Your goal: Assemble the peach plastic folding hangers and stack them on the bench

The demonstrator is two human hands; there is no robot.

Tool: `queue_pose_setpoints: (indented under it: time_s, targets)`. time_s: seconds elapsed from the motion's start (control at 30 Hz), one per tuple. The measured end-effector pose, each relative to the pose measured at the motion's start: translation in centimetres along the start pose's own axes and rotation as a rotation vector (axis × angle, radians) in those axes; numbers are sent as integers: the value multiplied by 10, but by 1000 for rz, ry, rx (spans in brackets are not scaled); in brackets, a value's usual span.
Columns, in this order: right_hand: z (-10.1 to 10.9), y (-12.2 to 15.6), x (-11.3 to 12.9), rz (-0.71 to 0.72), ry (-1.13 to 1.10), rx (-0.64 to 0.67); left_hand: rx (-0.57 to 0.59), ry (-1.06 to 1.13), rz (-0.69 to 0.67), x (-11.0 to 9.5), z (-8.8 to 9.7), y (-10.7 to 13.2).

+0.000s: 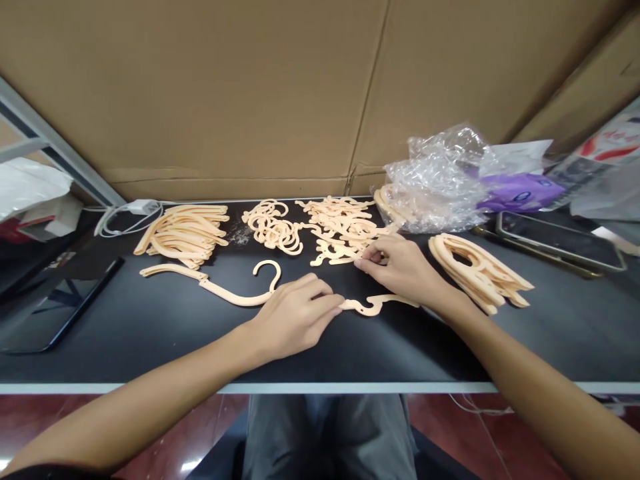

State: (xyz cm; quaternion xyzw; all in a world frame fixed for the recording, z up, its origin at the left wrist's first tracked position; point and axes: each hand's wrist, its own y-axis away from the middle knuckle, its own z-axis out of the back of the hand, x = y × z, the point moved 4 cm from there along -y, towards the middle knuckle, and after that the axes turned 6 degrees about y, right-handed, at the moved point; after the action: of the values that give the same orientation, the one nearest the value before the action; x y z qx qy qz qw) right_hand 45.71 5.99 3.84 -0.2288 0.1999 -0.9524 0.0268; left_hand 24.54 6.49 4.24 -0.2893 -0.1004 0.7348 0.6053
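Note:
A cream plastic folding hanger [235, 298] lies spread out on the dark table, with its hook [270, 270] pointing up and away from me. My left hand [297, 315] is closed on its middle, hiding the joint there. The hanger's notched arm [367, 308] reaches out to the right, passing beneath my right wrist. My right hand [395, 265] has thumb and forefinger pinched at the near edge of a heap of notched hanger pieces [345, 223], on one of those pieces. Left of that heap lies a pile of loose hooks [275, 227].
Long curved hanger arms [185, 233] are piled at the back left. Folded hangers [475, 270] are stacked at the right. Clear plastic bags [440, 180] and a purple pack [520, 192] stand behind them. Phones [560, 243] [65, 300] and a white charger [144, 207] lie around.

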Motion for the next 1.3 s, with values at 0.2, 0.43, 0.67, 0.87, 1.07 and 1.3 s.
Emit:
queue_pose_setpoints:
  time_s: [0.2,0.43,0.67,0.87,1.07,1.3]
  targets:
    - [13,5,14,90,-98,-75,-131,15,-2,4,9,-4]
    - [11,32,69,607,114,-313,-300,136,260,15,30,-7]
    - [0,44,88,769,79,-295,-332,304,525,18,25,-7]
    - [-7,40,85,674,-39,-136,-375,699,614,28,30,-9]
    - [-11,35,77,611,-23,61,-541,627,608,71,62,-2]
    - [14,23,49,519,148,-8,-425,384,568,102,84,17]
